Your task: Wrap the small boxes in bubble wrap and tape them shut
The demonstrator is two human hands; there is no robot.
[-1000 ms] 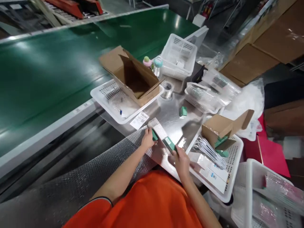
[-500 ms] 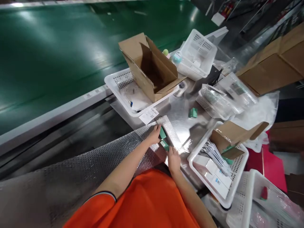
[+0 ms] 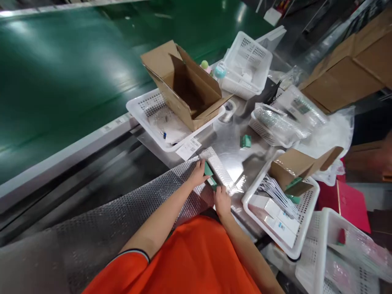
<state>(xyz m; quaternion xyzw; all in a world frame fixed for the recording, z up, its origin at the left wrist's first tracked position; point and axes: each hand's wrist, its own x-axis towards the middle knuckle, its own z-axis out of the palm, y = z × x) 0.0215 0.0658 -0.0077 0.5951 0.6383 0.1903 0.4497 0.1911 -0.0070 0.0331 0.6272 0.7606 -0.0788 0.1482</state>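
Observation:
Small green boxes (image 3: 208,171) lie end to end on a long sheet of bubble wrap (image 3: 159,200). My left hand (image 3: 197,175) is closed around the upper part of this row, thumb across the top. At the lower end, my right hand (image 3: 222,201) has its fingers curled against the other green box, close to the folded end of the wrap (image 3: 219,167). The fingers partly cover both boxes. Farther forward on the metal table (image 3: 228,141) stands another green box (image 3: 245,141), apart from my hands.
An open carton (image 3: 196,87) sits in a white basket (image 3: 171,147) ahead, with a tape roll (image 3: 228,110) beside it. At right, another basket (image 3: 272,241) holds white boxes, papers and a carton. Bubble-wrapped packs (image 3: 281,122) lie behind. A green conveyor (image 3: 70,81) runs along the left.
The two green boxes now sit closer in line, and my left thumb has moved over them. My right hand stays at the lower end. The view has shifted slightly.

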